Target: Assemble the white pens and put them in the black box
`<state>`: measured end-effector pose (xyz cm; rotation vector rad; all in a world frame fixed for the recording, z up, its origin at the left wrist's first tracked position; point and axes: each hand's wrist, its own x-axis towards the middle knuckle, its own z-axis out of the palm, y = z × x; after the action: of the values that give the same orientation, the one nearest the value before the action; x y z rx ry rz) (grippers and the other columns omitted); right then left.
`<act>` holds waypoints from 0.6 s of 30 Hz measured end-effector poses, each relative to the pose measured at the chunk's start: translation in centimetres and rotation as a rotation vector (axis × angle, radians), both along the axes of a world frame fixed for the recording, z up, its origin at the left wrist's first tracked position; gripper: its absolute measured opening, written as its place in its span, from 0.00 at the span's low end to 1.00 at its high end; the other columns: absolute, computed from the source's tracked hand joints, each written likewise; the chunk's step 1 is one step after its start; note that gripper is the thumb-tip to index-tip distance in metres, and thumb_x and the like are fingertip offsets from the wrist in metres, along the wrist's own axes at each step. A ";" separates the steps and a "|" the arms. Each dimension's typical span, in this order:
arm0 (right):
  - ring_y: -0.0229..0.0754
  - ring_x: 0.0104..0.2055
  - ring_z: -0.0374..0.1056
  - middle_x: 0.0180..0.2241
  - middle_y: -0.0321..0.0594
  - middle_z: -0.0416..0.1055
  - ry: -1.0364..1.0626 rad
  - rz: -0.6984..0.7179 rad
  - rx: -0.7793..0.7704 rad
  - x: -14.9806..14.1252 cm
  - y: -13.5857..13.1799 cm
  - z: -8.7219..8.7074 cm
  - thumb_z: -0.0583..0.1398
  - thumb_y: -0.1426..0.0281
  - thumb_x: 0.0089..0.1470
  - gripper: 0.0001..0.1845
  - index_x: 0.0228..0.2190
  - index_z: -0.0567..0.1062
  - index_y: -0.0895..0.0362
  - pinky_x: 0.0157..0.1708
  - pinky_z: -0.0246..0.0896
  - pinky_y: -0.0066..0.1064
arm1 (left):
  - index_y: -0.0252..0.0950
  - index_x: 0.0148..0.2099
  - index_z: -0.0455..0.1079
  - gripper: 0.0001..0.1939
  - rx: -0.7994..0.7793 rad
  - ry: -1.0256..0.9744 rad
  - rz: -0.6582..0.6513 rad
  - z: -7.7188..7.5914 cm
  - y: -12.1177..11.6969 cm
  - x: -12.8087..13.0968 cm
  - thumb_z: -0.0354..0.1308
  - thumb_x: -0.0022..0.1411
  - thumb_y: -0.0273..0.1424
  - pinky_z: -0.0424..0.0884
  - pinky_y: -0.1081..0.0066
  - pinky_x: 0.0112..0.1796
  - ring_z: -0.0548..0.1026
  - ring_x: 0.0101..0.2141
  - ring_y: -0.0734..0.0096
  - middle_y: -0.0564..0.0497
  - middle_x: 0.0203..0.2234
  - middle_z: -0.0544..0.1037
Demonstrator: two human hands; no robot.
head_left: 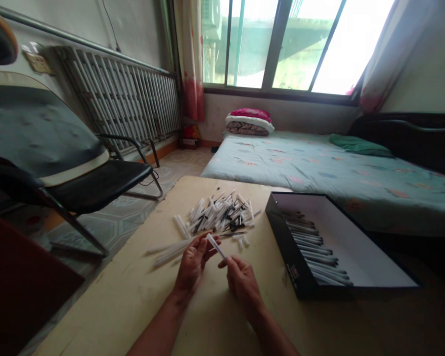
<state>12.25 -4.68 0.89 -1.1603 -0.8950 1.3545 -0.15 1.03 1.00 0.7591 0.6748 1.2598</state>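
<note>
**Slim white tube [215,247] held at both ends**

I see the white tube just below the middle of the frame, slanting down to the right above the tabletop [133,301]. It is narrow and pale, whiter at its upper end and greyer lower down. The left hand [193,257] has its fingers closed on the upper end; the right hand [241,277] is clamped on the lower end, thumb and fingers together.

Just beyond the hands I have a loose heap of white and black parts [222,212], with short white pieces [242,242] at its near right edge. Long pale rods [170,252] lie beside the left hand. To the right, a dark-walled open box [287,254] holds a row of slim grey sticks [315,242] along its left side. Behind stand a bed [282,158] and, at left, a black chair [85,188].

The right fingers hide the tube's lower tip from me. The heap overlaps too much to count, the rods look blurred, and both forearms are cut off by the bottom edge.
</note>
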 end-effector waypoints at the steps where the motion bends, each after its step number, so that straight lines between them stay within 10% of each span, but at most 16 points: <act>1: 0.27 0.13 0.40 0.12 0.23 0.46 -0.081 -0.056 0.045 0.1 0.1 0.2 0.55 0.55 0.51 0.19 0.26 0.71 0.60 0.12 0.35 0.21 | 0.34 0.47 0.65 0.18 -0.002 0.021 0.018 0.0 0.0 -0.1 0.57 0.56 0.37 0.70 0.65 0.41 0.76 0.37 0.65 0.45 0.36 0.79; 11: 0.40 0.30 0.69 0.28 0.39 0.72 -0.849 -0.391 0.284 10.4 -1.8 9.1 0.52 0.62 0.55 0.16 0.41 0.69 0.58 0.32 0.61 0.28 | 0.32 0.45 0.64 0.20 -0.046 0.149 0.107 -0.2 0.4 -0.4 0.58 0.54 0.39 0.70 0.72 0.30 0.75 0.26 0.72 0.48 0.26 0.78; 18: 0.46 0.38 0.68 0.34 0.44 0.73 -1.633 -0.481 0.099 22.8 0.8 9.3 0.54 0.69 0.52 0.10 0.35 0.74 0.56 0.35 0.56 0.32 | 0.32 0.44 0.65 0.19 -0.012 0.189 0.096 -0.5 0.5 -0.2 0.59 0.53 0.38 0.70 0.71 0.30 0.75 0.26 0.71 0.48 0.26 0.78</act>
<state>35.09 -3.84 10.24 -2.1741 -1.5430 -0.2995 -0.38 1.56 0.47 0.8508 0.8799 1.2796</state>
